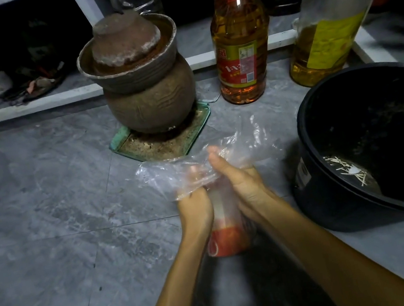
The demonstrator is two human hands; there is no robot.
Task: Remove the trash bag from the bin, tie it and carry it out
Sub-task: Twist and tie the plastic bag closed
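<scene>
A clear plastic trash bag [171, 171] sits on the grey tiled floor, out of the bin, with red and white rubbish [224, 240] showing through its lower part. My left hand [195, 208] grips the bag's gathered top from the left. My right hand [238, 181] holds the same loose plastic from the right, fingers stretched forward into it. Both hands are blurred. The black round bin [320, 186] stands to the right, without a bag, with pale scraps lying at its bottom.
A brown clay jar [147, 81] on a green tray [123, 139] stands just beyond the bag. Two large oil bottles [238, 46] [326, 23] stand by the white shelf edge [231, 51] at the back. Open floor lies to the left.
</scene>
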